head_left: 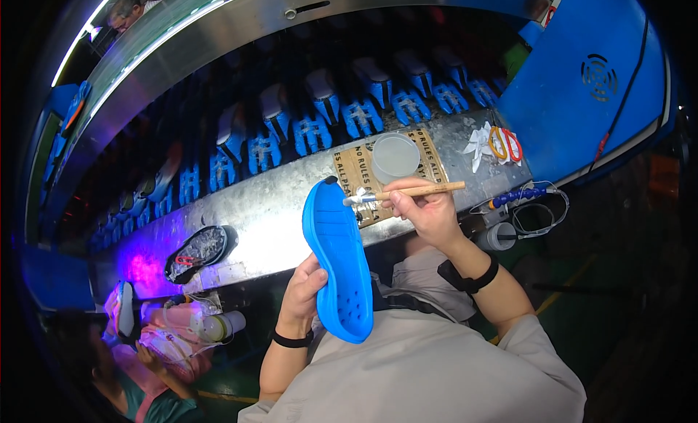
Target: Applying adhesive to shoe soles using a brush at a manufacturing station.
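With our left hand closed around the left edge of the blue shoe sole, below its waist, we hold it between the bench and our body, while our right hand pinches the brush, its bristles near the upper right rim. We judge the sole light, slightly springy and not fragile, best held by its outer sidewall. Its long axis runs away from us, the black-tipped end pointing forward and slightly left, the holed end toward our shirt.
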### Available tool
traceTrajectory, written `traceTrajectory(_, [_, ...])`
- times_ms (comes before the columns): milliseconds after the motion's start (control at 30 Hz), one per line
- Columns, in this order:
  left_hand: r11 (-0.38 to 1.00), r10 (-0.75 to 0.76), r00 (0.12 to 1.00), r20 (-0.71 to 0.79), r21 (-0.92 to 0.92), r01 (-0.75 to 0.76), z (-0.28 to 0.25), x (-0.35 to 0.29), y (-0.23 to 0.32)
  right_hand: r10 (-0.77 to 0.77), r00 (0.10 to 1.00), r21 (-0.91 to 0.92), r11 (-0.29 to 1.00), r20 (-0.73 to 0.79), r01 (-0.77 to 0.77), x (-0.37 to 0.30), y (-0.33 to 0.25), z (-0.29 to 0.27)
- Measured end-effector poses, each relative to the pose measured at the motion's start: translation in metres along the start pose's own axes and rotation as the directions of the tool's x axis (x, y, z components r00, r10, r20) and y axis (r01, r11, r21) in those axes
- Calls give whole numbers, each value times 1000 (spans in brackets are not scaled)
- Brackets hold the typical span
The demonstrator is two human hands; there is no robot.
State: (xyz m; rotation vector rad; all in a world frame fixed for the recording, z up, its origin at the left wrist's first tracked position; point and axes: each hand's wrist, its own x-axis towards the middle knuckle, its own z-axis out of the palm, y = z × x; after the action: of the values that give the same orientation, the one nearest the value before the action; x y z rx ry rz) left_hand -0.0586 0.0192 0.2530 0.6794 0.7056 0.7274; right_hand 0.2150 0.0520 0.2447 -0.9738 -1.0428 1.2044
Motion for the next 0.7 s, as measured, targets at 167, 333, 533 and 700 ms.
traceTrajectory(167, [1000,-4,1000,-7,-26,3,0,-2,3,-75,997,-39,996,-3,75,-4,-3,6])
traceTrajectory(333, [1000,24,1000,4,15,-24,-4,-2,9,-97,994,-145,984,58,105,-15,-12,8])
traceTrajectory(533, [997,60,998,10,47,-60,-4,-2,12,-134,985,-283,946,110,160,-23,-20,12])
traceTrajectory(700, [993,77,997,1,84,-77,-6,-1,13,-100,983,-296,945,151,141,-31,-28,14])
